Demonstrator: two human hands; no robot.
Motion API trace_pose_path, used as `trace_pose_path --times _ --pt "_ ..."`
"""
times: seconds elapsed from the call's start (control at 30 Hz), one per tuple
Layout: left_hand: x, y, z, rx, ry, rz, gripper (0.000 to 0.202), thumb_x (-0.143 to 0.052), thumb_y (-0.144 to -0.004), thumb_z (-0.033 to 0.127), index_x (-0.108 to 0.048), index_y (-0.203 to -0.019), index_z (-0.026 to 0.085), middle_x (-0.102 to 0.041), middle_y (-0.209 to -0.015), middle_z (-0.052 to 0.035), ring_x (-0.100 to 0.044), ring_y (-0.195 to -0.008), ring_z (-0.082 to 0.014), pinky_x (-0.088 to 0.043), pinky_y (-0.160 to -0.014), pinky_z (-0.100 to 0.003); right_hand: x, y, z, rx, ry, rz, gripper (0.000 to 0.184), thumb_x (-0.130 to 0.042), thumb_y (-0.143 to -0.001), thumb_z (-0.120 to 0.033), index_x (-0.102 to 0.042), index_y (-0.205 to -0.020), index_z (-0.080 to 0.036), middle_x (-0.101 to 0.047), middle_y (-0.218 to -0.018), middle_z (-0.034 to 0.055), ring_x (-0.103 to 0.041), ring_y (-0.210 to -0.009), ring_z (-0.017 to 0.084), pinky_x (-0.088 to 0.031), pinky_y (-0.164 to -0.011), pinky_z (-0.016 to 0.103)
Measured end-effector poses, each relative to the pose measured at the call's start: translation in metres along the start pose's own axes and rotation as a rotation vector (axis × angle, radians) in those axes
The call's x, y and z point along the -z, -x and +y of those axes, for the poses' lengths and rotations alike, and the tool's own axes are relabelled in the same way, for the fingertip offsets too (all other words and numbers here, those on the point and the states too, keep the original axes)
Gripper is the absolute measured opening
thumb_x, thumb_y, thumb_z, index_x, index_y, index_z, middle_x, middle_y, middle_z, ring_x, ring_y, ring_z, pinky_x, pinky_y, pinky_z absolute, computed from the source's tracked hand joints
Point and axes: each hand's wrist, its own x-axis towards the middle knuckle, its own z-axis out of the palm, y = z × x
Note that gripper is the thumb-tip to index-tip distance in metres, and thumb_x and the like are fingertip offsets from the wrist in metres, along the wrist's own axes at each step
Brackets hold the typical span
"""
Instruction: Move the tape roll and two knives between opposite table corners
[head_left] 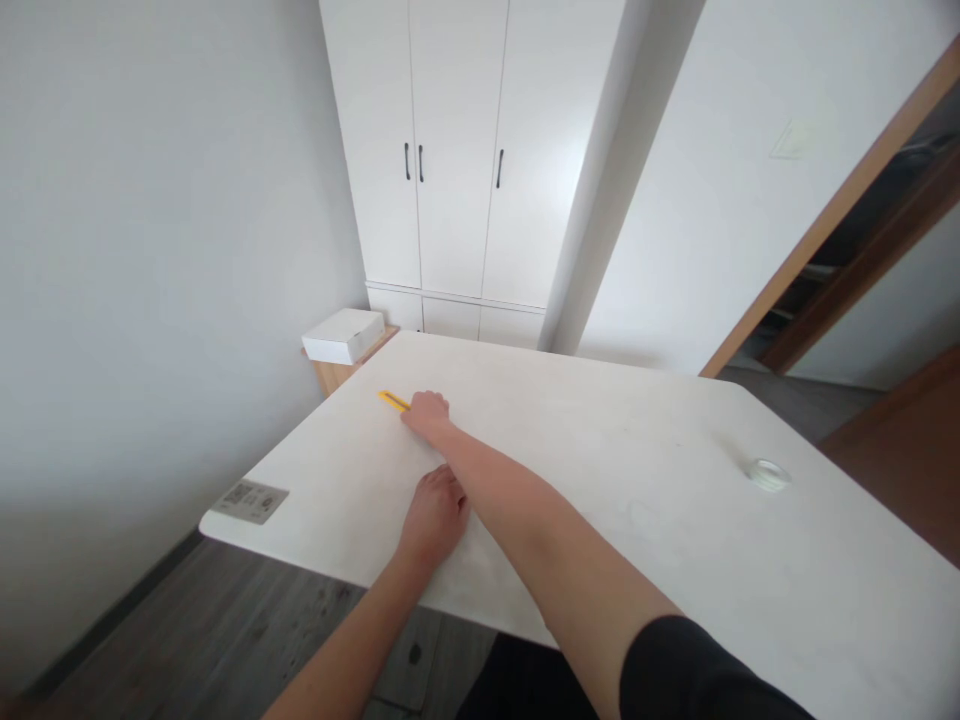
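My right hand (427, 412) reaches across to the far left part of the white table (570, 400). It is closed around one end of a yellow utility knife (393, 401), whose other end sticks out to the left, low over the tabletop. Nearer to me, my left hand (436, 512) rests on the table with its fingers curled in, and nothing shows in them. My right forearm passes just beside it and hides part of its fingers.
A roll of clear tape (769, 475) lies at the table's right side. A grey printed label (251, 501) is at the near left corner. Beyond the left edge, a white box (345, 336) sits on a wooden stand. White cabinets (457, 200) stand behind.
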Motion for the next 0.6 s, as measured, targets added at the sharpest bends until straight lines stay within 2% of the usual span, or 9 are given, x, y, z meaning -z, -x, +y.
trace_pose_path --times 0.07,0.1,0.17,0.23,0.37,0.43,0.5,0.6 --pt "-0.001 0.001 -0.002 -0.021 -0.039 -0.008 0.029 -0.052 -0.089 0.013 -0.077 -0.100 0.022 -0.073 -0.115 -0.0114 -0.065 -0.112 -0.0266 -0.051 -0.099 -0.043 0.007 0.024 0.019 -0.008 0.023 0.075 0.034 -0.057 -0.092 -0.032 -0.070 -0.120 -0.019 -0.067 -0.128 0.0145 -0.058 -0.120 0.033 -0.047 -0.093 0.042" --pt "-0.002 0.002 -0.003 -0.029 -0.069 -0.005 0.031 -0.051 -0.089 0.013 -0.077 -0.105 0.022 -0.072 -0.121 -0.0118 -0.064 -0.116 -0.0270 -0.050 -0.102 -0.044 0.012 0.040 0.035 -0.010 0.052 0.113 0.031 -0.058 -0.091 -0.034 -0.072 -0.116 -0.023 -0.070 -0.123 0.0103 -0.060 -0.116 0.031 -0.048 -0.091 0.040" --pt "-0.004 0.004 -0.006 -0.046 -0.129 0.013 0.035 -0.049 -0.092 0.017 -0.076 -0.113 0.022 -0.069 -0.129 -0.0123 -0.063 -0.120 -0.0285 -0.049 -0.105 -0.047 0.024 0.082 0.084 0.011 0.100 0.137 0.027 -0.059 -0.091 -0.035 -0.073 -0.113 -0.027 -0.072 -0.118 0.0061 -0.061 -0.112 0.027 -0.047 -0.090 0.036" --pt "-0.008 0.005 -0.009 -0.070 -0.176 0.025 0.036 -0.046 -0.095 0.021 -0.076 -0.115 0.022 -0.069 -0.129 -0.0127 -0.063 -0.121 -0.0293 -0.049 -0.106 -0.047 0.042 0.138 0.149 -0.037 0.156 0.157 0.026 -0.058 -0.092 -0.031 -0.073 -0.114 -0.027 -0.072 -0.118 0.0053 -0.061 -0.111 0.024 -0.045 -0.092 0.033" --pt "-0.014 0.004 -0.015 -0.121 -0.234 0.036 0.038 -0.043 -0.098 0.028 -0.076 -0.116 0.020 -0.070 -0.128 -0.0134 -0.065 -0.119 -0.0301 -0.050 -0.105 -0.047 0.085 0.273 0.290 -0.378 0.284 0.144 0.029 -0.057 -0.091 -0.019 -0.073 -0.114 -0.023 -0.071 -0.121 0.0074 -0.059 -0.114 0.024 -0.042 -0.096 0.031" --pt "-0.015 0.003 -0.016 -0.128 -0.251 0.042 0.039 -0.042 -0.098 0.029 -0.076 -0.116 0.019 -0.070 -0.128 -0.0144 -0.065 -0.118 -0.0309 -0.051 -0.104 -0.048 0.105 0.334 0.348 -0.569 0.343 0.155 0.031 -0.056 -0.091 -0.016 -0.074 -0.116 -0.024 -0.070 -0.125 0.0083 -0.058 -0.116 0.025 -0.042 -0.095 0.032" --pt "-0.015 0.003 -0.016 -0.134 -0.263 0.043 0.040 -0.041 -0.098 0.030 -0.075 -0.115 0.018 -0.070 -0.128 -0.0150 -0.066 -0.117 -0.0311 -0.051 -0.104 -0.048 0.123 0.379 0.391 -0.729 0.384 0.184 0.033 -0.052 -0.094 -0.017 -0.074 -0.118 -0.025 -0.069 -0.128 0.0088 -0.058 -0.117 0.027 -0.044 -0.091 0.033" --pt "-0.014 0.003 -0.016 -0.149 -0.270 0.042 0.041 -0.040 -0.098 0.030 -0.075 -0.116 0.018 -0.070 -0.127 -0.0151 -0.066 -0.117 -0.0305 -0.052 -0.103 -0.047 0.139 0.413 0.430 -0.843 0.411 0.234 0.034 -0.053 -0.094 -0.018 -0.075 -0.118 -0.026 -0.069 -0.130 0.0089 -0.058 -0.116 0.027 -0.046 -0.088 0.033"
